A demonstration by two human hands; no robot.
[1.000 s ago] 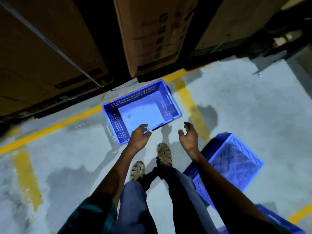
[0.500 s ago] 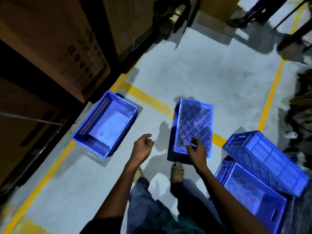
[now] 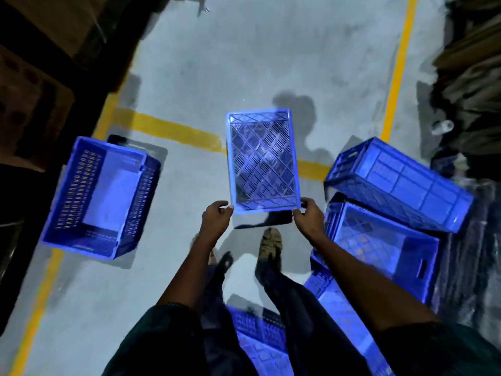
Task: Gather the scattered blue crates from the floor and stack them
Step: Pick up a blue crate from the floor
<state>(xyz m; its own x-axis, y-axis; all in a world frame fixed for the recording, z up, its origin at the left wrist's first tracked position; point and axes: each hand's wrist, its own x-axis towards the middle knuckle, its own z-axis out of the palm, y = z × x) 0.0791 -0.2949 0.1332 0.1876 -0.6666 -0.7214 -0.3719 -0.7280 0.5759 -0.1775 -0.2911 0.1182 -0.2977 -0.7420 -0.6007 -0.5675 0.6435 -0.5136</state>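
An upturned blue crate (image 3: 261, 161) with a lattice bottom lies on the grey floor ahead of my feet. My left hand (image 3: 217, 219) curls at its near left corner and my right hand (image 3: 309, 217) grips its near right corner. An open blue crate (image 3: 103, 196) stands upright on the floor to the left. At the right, one blue crate (image 3: 398, 183) rests tilted on top of another blue crate (image 3: 379, 245). A further blue crate (image 3: 260, 337) shows between and behind my legs.
Yellow floor lines (image 3: 168, 128) cross under the crates and run up the right side. Large cardboard boxes (image 3: 32, 118) on dark racking line the left. A dark heap of flattened cardboard (image 3: 471, 85) fills the right edge, with a pale bottle (image 3: 442, 127) beside it.
My view has swung right from the open crate to the upturned one. Both hands have come forward to the upturned crate's near corners.
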